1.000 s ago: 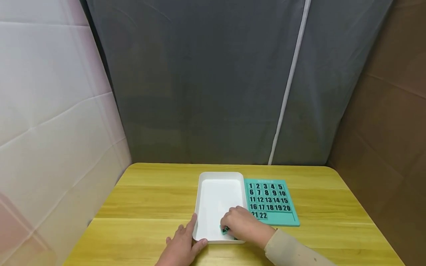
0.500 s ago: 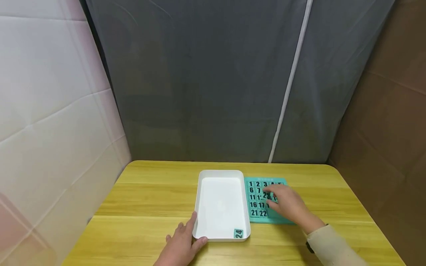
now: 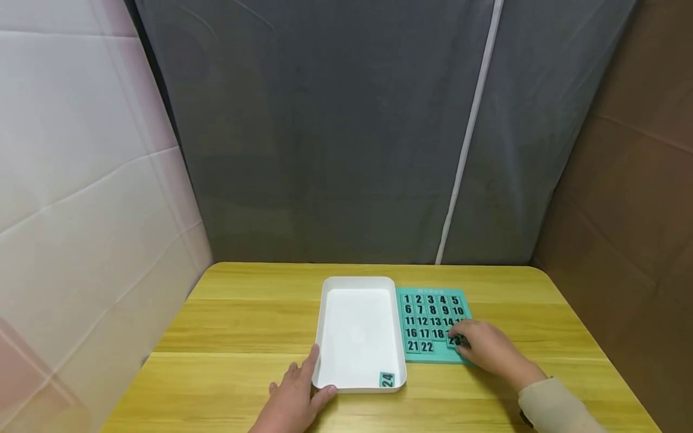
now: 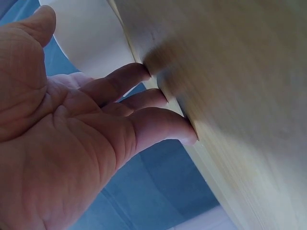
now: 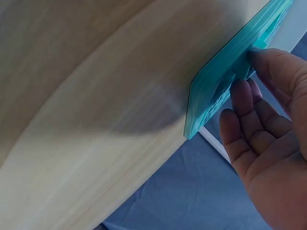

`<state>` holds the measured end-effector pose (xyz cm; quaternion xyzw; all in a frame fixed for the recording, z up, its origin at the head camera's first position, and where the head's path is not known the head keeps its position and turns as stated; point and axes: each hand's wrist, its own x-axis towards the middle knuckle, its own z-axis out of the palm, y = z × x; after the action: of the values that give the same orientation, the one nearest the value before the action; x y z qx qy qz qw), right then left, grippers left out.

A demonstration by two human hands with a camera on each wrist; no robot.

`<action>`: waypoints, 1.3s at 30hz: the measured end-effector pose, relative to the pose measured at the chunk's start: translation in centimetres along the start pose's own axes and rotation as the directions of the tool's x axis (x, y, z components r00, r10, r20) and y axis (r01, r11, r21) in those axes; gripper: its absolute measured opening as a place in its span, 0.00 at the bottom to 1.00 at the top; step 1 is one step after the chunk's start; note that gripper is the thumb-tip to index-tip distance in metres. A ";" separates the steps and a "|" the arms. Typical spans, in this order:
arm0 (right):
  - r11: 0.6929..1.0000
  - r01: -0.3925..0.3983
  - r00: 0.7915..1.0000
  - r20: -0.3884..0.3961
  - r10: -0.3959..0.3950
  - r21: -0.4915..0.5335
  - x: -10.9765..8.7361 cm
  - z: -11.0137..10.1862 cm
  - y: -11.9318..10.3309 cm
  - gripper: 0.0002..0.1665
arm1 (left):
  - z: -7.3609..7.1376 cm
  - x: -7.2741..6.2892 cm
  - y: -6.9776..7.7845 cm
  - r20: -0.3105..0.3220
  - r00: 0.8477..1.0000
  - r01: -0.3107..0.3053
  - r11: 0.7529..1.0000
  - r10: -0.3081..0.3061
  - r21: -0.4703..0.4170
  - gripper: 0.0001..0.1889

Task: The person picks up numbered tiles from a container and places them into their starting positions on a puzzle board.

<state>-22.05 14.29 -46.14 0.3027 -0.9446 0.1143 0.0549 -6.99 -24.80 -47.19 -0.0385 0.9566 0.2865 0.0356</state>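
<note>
My right hand (image 3: 489, 349) pinches a teal number tile (image 3: 453, 341) marked 23 between thumb and fingers, over the lower right part of the teal number board (image 3: 446, 356). Tiles 1 to 18 show in rows on the board, with 21 and 22 in the bottom row; the hand and tile cover the spots right of 18. In the right wrist view, the thumb of the hand (image 5: 276, 124) is at the board's (image 5: 206, 91) recess. At the white tray's (image 3: 354, 325) front left corner rests my left hand (image 3: 292, 397), fingers spread along its side. Its fingertips (image 4: 189, 136) touch the table.
One tile (image 3: 387, 379) marked 24 lies sideways in the tray's front right corner. The tray stands right against the board's left side. Both are on a yellow wood-grain table (image 3: 243, 325), with a grey curtain (image 3: 325, 150) behind it.
My right hand has lifted tile 23 out of the tray, carried it right across the board, and lowered it towards the board's lower right. The left hand stays at the tray.
</note>
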 end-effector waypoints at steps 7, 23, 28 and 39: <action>0.999 0.035 0.999 -0.028 -0.035 -0.004 -0.1 0.2 -0.1 0.12 | -0.3 0.0 0.0 -0.004 1.000 -0.010 1.000 0.010 -0.001 0.49; 0.990 0.129 0.991 0.018 -0.130 0.048 -0.7 0.0 -0.1 0.11 | -1.5 -0.1 -0.6 0.037 0.999 -0.023 1.000 0.022 0.011 0.50; 0.989 0.141 0.990 -0.003 -0.141 0.046 -0.8 0.0 -0.3 0.10 | -3.7 0.7 -2.1 0.027 0.999 -0.034 0.998 0.033 0.051 0.46; 0.992 0.120 0.993 -0.030 -0.118 0.048 -1.1 0.6 -0.7 0.09 | -6.8 4.0 -6.6 0.116 0.991 0.039 0.984 -0.060 0.175 0.46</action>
<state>-20.79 14.20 -46.80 0.3582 -0.9209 0.1381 0.0668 -10.66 -34.24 -45.47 -0.0416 0.9727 0.2036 0.1036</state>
